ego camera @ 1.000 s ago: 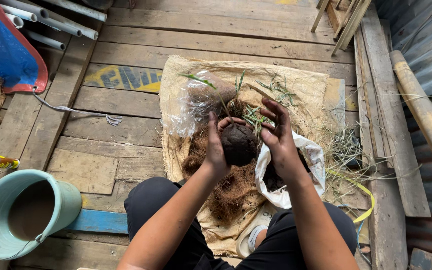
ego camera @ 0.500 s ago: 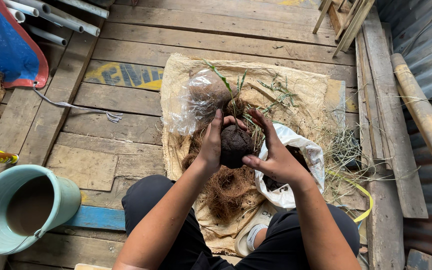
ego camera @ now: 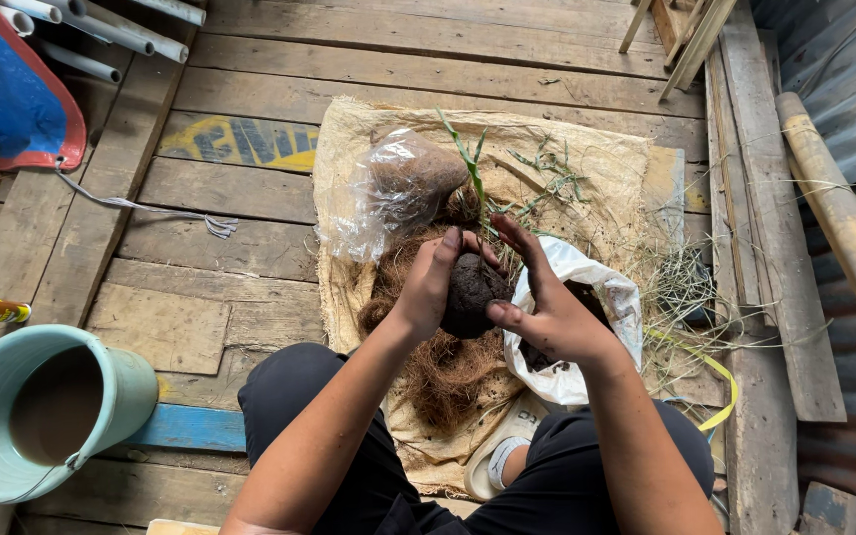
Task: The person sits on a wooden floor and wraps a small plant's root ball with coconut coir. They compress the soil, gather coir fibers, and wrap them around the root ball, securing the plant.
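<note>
1. Risk: the soil ball [ego camera: 473,293] looks crumbly; a harder squeeze from either hand could prob. split it and drop bits onto the brown fibre pile [ego camera: 438,367] underneath.
2. Risk: the green shoot [ego camera: 470,163] sticks up from the top of the ball, thin and upright. Fingers sliding upward could bend or snap it.
3. Risk: the ball is held in mid-air, centre frame, above the burlap sack [ego camera: 606,168] spread on the plank floor [ego camera: 279,99]. Loosen the grip and it falls w/ the shoot.
4. Left hand [ego camera: 430,282]: comes in from lower left, forearm angled up, palm cupped on the ball's left side, thumb on top, fingers curled round the far side; closed on it, not spread.
5. Right hand [ego camera: 547,307]: comes in from lower right, fingers extended and slightly fanned along the ball's right side, thumb pressing the lower front. Both hands touch the ball, so it's clamped between them.
6. Around: white bag [ego camera: 596,297] w/ dark soil just right of the hands; clear plastic bag [ego camera: 398,188] w/ brownish contents upper left of them; teal bucket [ego camera: 42,406] lower left of frame, well apart.
</note>
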